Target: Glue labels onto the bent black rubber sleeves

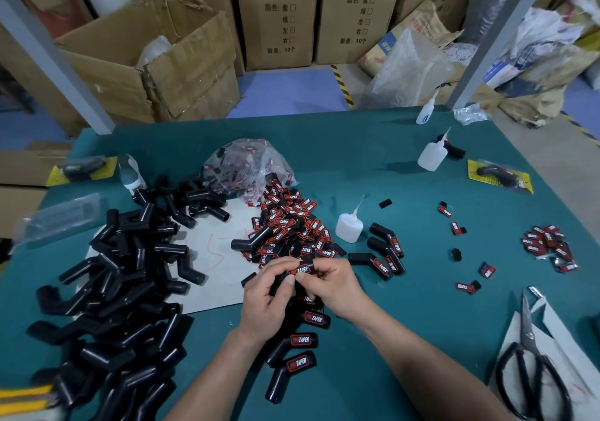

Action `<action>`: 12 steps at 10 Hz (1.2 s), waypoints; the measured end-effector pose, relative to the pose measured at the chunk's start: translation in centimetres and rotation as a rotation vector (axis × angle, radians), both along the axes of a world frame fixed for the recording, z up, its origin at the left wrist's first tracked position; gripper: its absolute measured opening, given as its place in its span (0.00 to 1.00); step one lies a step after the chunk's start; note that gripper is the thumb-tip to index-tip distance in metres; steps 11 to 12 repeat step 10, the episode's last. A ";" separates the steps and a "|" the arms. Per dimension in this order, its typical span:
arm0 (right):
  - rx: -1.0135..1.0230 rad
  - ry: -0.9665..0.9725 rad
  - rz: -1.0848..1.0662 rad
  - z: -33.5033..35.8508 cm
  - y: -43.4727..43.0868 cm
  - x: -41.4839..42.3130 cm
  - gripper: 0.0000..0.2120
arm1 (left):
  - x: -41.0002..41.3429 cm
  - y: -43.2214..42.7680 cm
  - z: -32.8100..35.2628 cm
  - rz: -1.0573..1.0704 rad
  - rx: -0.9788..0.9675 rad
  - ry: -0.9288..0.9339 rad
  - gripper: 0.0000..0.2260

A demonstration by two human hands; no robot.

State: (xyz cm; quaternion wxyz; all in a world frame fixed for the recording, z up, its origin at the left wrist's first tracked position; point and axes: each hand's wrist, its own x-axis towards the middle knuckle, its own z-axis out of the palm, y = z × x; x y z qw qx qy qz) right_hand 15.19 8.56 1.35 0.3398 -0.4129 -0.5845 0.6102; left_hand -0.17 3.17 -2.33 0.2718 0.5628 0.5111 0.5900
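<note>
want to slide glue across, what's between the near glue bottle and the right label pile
Head view: labelled sleeves beside the glue bottle, then loose labels and a small black piece on the mat.

left grip [269,294]: fingers curled, pinching | right grip [334,286]: fingers curled, pinching | forearms: bare, angled inward

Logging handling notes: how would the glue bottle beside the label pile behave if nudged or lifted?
The glue bottle is small, translucent plastic, so probably light and squeezable. It stands upright on a broad base with a thin nozzle, so a low push likely slides it; a high knock might tip it.
</note>
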 end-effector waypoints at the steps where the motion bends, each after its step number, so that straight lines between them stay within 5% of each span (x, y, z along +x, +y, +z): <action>1: 0.000 -0.005 -0.019 0.2 -0.1 -0.1 0.08 | 0.0 0.1 0.0 0.021 0.050 0.048 0.11; 3: -0.121 0.087 -0.136 0.6 0.7 -0.1 0.04 | -0.8 0.4 0.1 0.063 0.097 0.116 0.10; 5: 0.171 -0.193 -0.078 0.3 1.4 0.6 0.06 | -0.4 0.6 0.2 0.128 0.081 0.208 0.09; 6: 0.541 -0.382 0.149 0.7 2.4 1.9 0.22 | -0.5 0.2 0.6 0.129 -0.028 0.232 0.12; 8: 0.707 -0.769 0.447 1.4 3.1 2.7 0.17 | -0.4 -0.2 0.3 0.001 -0.056 0.545 0.10; 9: 0.665 -0.802 0.527 1.8 3.0 3.0 0.21 | -0.8 -0.4 0.3 0.004 -0.094 0.487 0.10; 10: 0.701 -0.710 0.434 2.4 2.6 2.8 0.16 | -1.0 -1.1 1.0 0.037 0.160 0.489 0.10; 12: 0.701 -0.710 0.434 2.4 2.6 2.8 0.16 | -1.0 -1.1 1.0 0.037 0.160 0.489 0.10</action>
